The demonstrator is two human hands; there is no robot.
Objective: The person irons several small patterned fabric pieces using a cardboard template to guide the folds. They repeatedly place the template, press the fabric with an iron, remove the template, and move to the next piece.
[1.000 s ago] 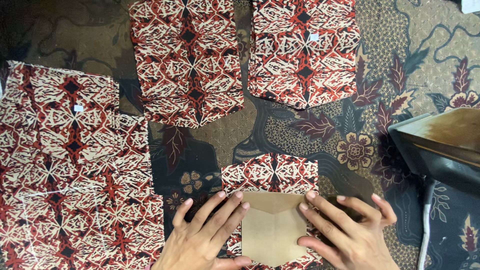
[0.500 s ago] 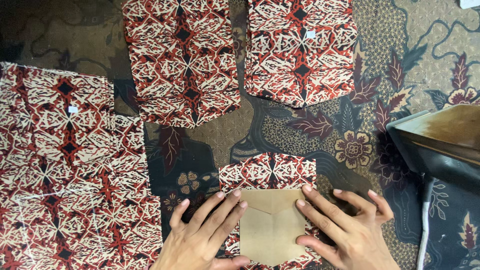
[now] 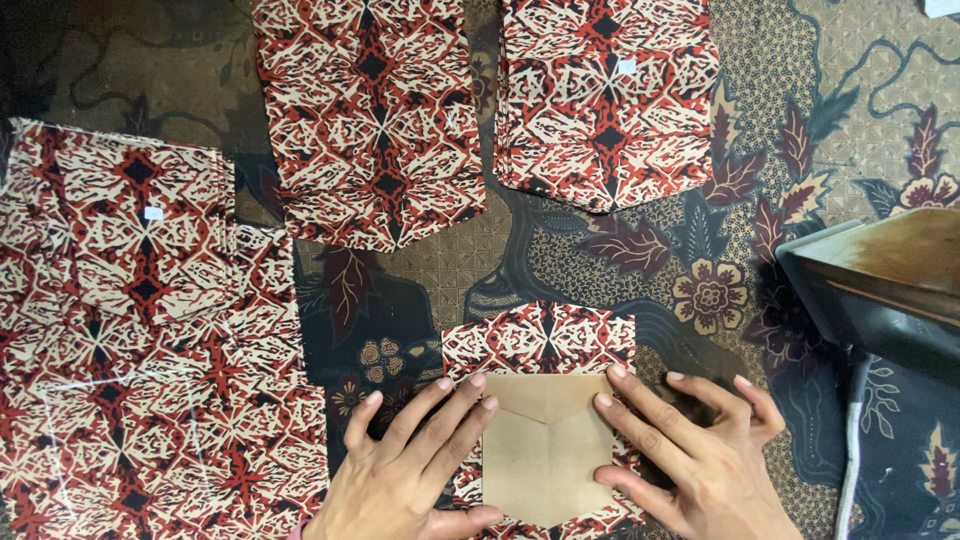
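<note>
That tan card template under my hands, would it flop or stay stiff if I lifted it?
The tan card template probably stays fairly stiff: its edges look straight and flat. It seems thin, so likely light. Resting on the patterned fabric piece, it may slide once the left hand and right hand let go.

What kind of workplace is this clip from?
Likely a sewing or garment workshop: stacks of red patterned cut fabric pieces, a pocket-shaped brown card template under both hands, and a clothes iron.

My left hand [image 3: 405,470] and right hand [image 3: 690,465] are flanking the cardboard template [image 3: 545,450] lying on a fabric piece [image 3: 540,340]; more cut pieces [image 3: 370,120] are lying at twelve o'clock.
</note>
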